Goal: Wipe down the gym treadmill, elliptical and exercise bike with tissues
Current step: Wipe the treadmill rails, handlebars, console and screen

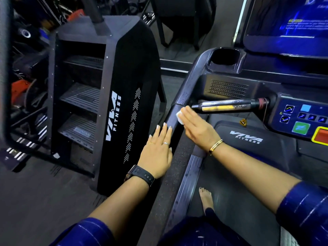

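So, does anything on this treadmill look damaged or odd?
Yes: the horizontal grip bar by the console looks worn, its dark coating flaked off to bare yellow. The right hand presses a tissue on the side rail near its tip.

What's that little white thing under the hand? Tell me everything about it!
It is a tissue: small, white, soft-looking paper, folded into a wad. Most of it hides beneath the straight fingers of the right hand, which press it against the treadmill's black rail. Only its left edge peeks out. It sits close to the tip of the silver bar.
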